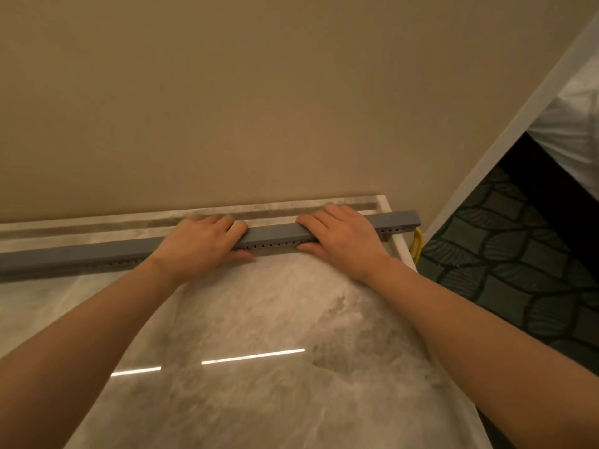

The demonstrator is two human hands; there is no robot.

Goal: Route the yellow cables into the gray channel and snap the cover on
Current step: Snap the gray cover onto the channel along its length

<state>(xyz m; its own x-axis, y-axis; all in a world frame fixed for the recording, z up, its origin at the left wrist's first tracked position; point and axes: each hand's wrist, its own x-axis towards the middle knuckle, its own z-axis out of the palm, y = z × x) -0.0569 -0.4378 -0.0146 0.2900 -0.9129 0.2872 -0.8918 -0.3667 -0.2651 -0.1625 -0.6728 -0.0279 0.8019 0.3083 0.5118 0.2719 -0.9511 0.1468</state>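
The gray channel lies across the middle of the frame, its long axis running from the left edge, slightly lower, up to its right end near the tabletop's right corner. A flat gray cover already sits along its top, and a row of small slots shows along the near side. Only a short loop of the yellow cables is visible, hanging off the channel's right end at the right of the frame; the rest is presumably inside, though that cannot be seen.

Both hands lie on the channel, side by side with a short bare stretch of cover between them. The left hand is draped over it left of centre, fingers curled over the far edge and thumb on the near side, clasping it. The right hand does the same right of centre, palm down, gripping channel and cover together. Judging by this, the cover is being pressed home.

Since the channel's length runs left to right, pressing would have to travel sideways along it: the left hand is nearer the long uncovered-by-hand stretch to the left, the right hand nearer the short end by the loop.

The marble-patterned tabletop carries it all, against a beige wall, with dark patterned carpet at the right.
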